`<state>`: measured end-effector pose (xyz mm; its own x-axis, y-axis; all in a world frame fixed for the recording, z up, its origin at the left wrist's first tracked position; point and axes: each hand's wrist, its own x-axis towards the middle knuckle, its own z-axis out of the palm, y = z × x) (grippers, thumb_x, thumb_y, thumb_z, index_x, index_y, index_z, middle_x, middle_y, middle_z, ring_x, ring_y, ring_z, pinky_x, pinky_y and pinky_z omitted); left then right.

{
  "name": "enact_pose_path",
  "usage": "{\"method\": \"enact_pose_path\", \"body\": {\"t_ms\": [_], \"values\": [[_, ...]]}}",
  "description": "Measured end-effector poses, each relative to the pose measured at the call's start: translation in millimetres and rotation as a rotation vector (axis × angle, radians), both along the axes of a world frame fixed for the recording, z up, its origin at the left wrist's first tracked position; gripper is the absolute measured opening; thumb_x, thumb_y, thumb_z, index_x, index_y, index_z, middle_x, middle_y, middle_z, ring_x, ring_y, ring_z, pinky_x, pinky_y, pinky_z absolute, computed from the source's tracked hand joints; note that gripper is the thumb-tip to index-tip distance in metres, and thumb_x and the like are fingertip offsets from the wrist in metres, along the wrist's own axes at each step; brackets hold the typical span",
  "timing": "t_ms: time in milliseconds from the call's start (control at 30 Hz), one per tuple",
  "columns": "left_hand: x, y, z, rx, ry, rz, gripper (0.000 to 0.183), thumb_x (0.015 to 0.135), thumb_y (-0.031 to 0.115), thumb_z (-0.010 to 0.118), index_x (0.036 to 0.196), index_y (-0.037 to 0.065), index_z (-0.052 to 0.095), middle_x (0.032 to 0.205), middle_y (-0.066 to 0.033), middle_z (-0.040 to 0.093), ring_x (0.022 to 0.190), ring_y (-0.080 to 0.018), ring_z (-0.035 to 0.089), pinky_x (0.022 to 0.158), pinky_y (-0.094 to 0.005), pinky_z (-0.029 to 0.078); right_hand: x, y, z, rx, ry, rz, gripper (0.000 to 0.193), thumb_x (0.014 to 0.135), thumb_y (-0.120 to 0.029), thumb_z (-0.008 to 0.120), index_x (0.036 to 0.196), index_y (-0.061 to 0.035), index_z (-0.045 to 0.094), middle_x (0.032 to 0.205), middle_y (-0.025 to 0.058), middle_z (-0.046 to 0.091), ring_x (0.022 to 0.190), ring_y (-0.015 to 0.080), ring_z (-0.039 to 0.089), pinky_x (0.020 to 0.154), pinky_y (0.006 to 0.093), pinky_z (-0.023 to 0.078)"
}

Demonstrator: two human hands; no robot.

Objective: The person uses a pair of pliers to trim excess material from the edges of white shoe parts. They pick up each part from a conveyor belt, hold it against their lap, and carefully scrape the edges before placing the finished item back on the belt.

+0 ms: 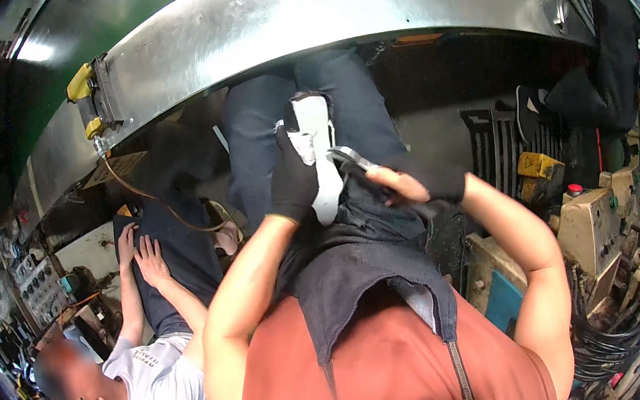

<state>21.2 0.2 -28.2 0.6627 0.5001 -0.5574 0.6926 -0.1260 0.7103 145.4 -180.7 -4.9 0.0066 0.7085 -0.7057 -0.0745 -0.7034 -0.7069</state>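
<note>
A shoe with its long white sole [321,166] turned up lies over my lap, and its dark edges show around the sole. My left hand [292,173], in a dark glove, is closed around the shoe's left side; a white patch shows at its fingertips. In my right hand [439,179], also dark-gloved and somewhat blurred, is a hammer [353,157] with a bright metal head. That head is at the sole's right edge; whether it touches cannot be made out. A dark apron [377,273] covers my front and lap.
A shiny metal bench [251,28] curves across the far side, carrying a yellow-black air tool [86,101] with a hose. At left sits another person [158,380], hands on their thigh. A beige control box with a red button [588,223] and cables stand right, beside a yellow block [539,166].
</note>
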Motion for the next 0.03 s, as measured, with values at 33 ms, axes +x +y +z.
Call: {"method": "enact_pose_path", "body": {"t_ms": [33], "values": [[-5.8, 4.1, -16.0, 0.076, -0.074, -0.015, 0.071, 0.091, 0.026, 0.05, 0.144, 0.002, 0.01, 0.138, -0.0293, 0.036, 0.128, -0.0357, 0.039, 0.104, -0.0376, 0.033, 17.1, 7.0, 22.0, 0.055, -0.137, 0.15, 0.052, 0.097, -0.046, 0.034, 0.133, -0.0102, 0.044, 0.105, 0.0201, 0.059, 0.069, 0.0225, 0.064, 0.065, 0.0282, 0.051]]}}
